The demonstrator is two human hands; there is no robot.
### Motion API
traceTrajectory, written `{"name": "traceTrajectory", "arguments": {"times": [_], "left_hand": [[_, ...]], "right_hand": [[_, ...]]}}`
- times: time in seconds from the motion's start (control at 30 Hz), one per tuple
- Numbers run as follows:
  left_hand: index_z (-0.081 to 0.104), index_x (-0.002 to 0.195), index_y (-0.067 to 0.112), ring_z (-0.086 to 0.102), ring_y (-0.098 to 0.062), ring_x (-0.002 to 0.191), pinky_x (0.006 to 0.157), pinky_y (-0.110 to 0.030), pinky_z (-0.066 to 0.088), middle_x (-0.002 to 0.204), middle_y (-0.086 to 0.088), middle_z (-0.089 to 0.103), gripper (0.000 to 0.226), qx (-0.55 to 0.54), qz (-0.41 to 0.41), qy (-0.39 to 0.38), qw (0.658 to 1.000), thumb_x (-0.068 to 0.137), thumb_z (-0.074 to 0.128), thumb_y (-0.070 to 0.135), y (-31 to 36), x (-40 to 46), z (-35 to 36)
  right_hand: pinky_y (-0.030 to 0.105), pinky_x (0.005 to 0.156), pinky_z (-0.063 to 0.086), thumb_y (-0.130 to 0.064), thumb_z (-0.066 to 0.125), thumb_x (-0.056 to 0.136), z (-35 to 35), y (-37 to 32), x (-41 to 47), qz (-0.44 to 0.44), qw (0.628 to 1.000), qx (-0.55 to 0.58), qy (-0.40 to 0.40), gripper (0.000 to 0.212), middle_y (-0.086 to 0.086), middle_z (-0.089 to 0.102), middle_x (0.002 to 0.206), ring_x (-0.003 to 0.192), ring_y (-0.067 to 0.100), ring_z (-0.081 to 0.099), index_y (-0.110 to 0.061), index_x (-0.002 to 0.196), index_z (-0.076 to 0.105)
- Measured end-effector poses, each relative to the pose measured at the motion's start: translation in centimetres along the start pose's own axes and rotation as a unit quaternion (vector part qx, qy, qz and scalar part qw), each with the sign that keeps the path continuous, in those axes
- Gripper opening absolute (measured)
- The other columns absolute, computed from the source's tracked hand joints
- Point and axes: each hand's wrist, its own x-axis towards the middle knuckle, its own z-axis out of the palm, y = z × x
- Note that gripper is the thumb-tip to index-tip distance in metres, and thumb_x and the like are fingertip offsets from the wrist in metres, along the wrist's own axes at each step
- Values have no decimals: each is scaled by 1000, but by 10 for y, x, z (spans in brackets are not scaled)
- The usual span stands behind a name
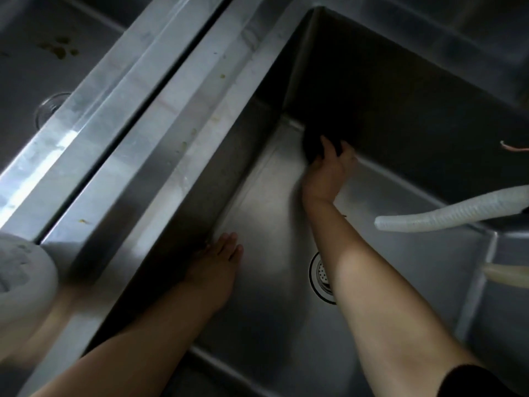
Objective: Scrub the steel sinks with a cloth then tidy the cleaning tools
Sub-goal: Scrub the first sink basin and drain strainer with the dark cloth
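Observation:
I look down into a deep steel sink [257, 196]. My right hand [329, 170] grips a dark cloth [310, 144] and presses it against the bottom of the sink's far wall, near the back left corner. My left hand [220, 262] lies flat with straight fingers on the sink floor, against the left wall. The round drain strainer [322, 277] shows beside my right forearm, partly hidden by it. A second steel sink [43, 67] with brownish stains lies to the left, beyond a steel divider.
A white ribbed hose [446, 214] reaches in from the right over the sink. A white rounded object [20, 279] sits on the rim at the left edge. Small food specks dot the steel divider [160, 116]. A thin orange cord [515, 149] shows at far right.

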Motion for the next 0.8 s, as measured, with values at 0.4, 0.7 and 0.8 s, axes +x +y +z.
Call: {"name": "traceTrajectory", "arguments": {"times": [0.4,0.7,0.8], "left_hand": [[1,152,13,-12,-24,146,120,-38,2,158,-9,-15,64,-1,-6,3,1000,95,29,6,0,2,2],[1,151,12,-9,-26,147,118,-40,8,158,-11,-14,65,25,0,-1,1000,93,30,6,1,2,4],[3,151,12,-7,-25,147,118,-41,10,159,-11,-12,64,36,2,10,999,93,30,8,3,-2,3]], "right_hand": [[9,97,24,-34,41,99,26,-14,3,-58,996,0,-63,45,-1,42,145,130,11,40,-22,142,39],[30,115,12,2,42,92,-67,85,-14,-37,973,-201,-111,52,14,22,153,141,30,21,-7,143,36],[34,115,12,12,41,87,-78,82,-25,-89,968,-196,-125,55,19,27,151,139,36,25,-5,139,41]]}}
